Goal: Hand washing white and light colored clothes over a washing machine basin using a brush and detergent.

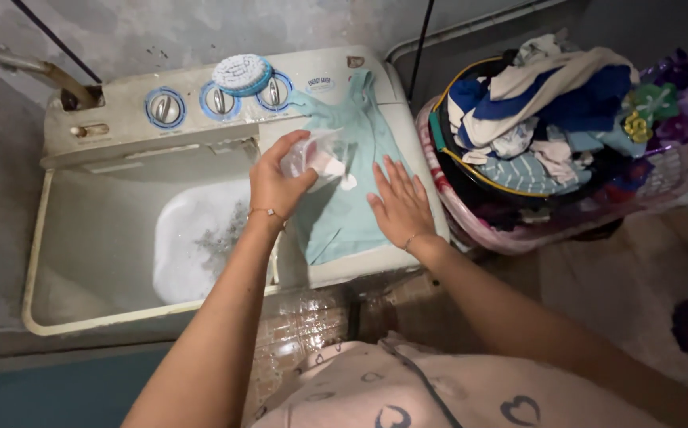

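A person in a pale pink top printed with dark hearts (407,396) leans over an off-white twin-tub washing machine (66,238), both bare forearms stretched forward. The right hand (401,206) lies flat, fingers spread and pressed down on a light teal sleeveless cotton garment (344,214) that is laid out on the closed right-hand lid of the machine, its hem at the front edge and its straps running up to the control panel. The left hand (277,184), a thin bracelet at its wrist, is closed around a small crumpled clear plastic packet (316,158) with white contents, held just above the garment's left side. Left of the hands, the open wash tub (193,238) holds white suds. Along the machine's back edge sit three round dials ringed in blue (217,101), with a round white and blue scrubbing brush (241,74) resting on the panel between the middle and right dials. Just beside the machine's right edge stands a pink plastic laundry basket (518,234) heaped with mixed clothes in blue, white, striped and purple fabrics. A metal pipe (19,63) enters at the machine's far left corner.
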